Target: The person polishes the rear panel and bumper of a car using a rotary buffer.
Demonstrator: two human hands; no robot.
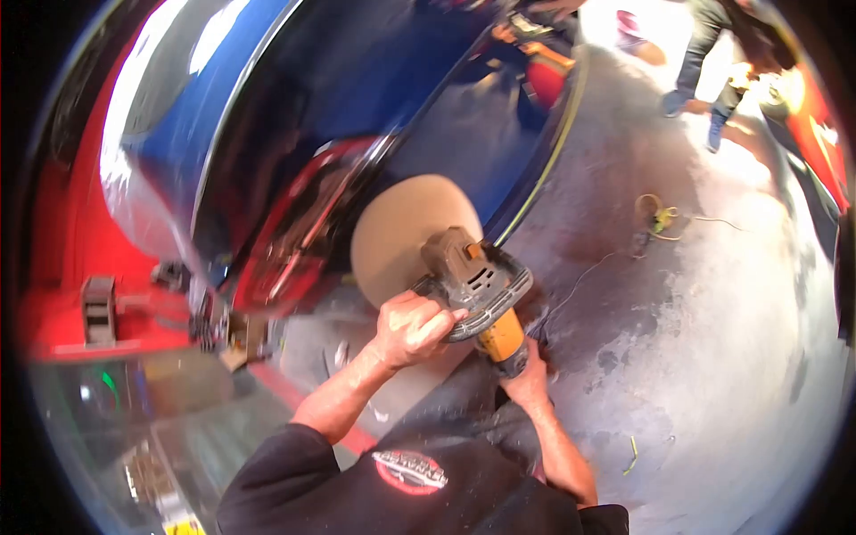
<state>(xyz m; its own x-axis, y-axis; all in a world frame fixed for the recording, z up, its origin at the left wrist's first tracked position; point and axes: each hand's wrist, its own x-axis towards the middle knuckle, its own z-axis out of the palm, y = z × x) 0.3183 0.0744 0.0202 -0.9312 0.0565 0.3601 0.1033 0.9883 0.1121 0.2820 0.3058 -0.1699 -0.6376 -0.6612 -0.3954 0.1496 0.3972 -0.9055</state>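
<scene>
A power polisher [473,276] with a black loop handle and a yellow body is held in front of me. Its large round tan pad [406,234] faces a glossy dark blue car [330,71], close to the red tail light [308,214]; whether they touch I cannot tell. My left hand [412,328] is closed on the loop handle. Lower down, my right hand [528,379] wraps round the rear end of the yellow body, partly hidden by the tool.
Another person [704,53] stands at the upper right beside a red car [816,116]. A person's hand and another yellow tool show at the top. A cord with a yellow-green coil [662,218] lies on the grey floor [695,357]. Left are red cabinets [62,303] and a glass-like surface.
</scene>
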